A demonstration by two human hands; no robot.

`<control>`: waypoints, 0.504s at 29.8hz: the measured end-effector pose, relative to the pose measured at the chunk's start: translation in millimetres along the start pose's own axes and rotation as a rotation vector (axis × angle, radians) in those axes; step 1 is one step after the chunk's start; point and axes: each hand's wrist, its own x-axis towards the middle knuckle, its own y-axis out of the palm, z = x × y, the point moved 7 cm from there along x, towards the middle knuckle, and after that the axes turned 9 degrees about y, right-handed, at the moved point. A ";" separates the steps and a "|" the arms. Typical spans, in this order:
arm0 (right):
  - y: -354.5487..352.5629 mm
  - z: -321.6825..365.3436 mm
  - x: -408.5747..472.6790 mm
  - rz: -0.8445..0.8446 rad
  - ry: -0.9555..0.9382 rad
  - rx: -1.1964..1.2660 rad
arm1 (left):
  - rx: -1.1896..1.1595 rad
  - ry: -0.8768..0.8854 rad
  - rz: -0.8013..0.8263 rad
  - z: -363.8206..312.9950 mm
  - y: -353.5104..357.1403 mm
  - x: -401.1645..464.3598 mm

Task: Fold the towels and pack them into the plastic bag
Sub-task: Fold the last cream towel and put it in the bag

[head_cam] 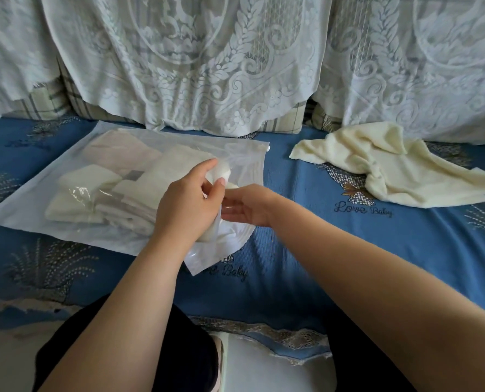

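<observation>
Soft, even daylight fills the scene, and the lace curtain (235, 52) beyond the hands glows pale. Shadows are faint; only a weak one lies under the left hand (187, 205). Small white glints sit on the plastic bag (117, 154), left of that hand and just below it. The right hand (247, 206) is slightly smeared by motion. Straight lines bow toward the frame edges, and the near forearms look oversized.
</observation>
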 end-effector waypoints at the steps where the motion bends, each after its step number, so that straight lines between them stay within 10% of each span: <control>1: -11.1 2.5 -4.1 -0.011 0.011 -0.032 | 0.006 -0.006 0.011 -1.7 2.6 0.7; 10: -144.1 8.0 -57.4 -0.453 0.046 -0.686 | 0.022 0.055 -0.005 -50.8 46.5 11.7; 15: -249.2 18.1 -101.3 -1.094 0.003 -0.938 | -0.056 0.132 0.106 -94.0 90.4 30.1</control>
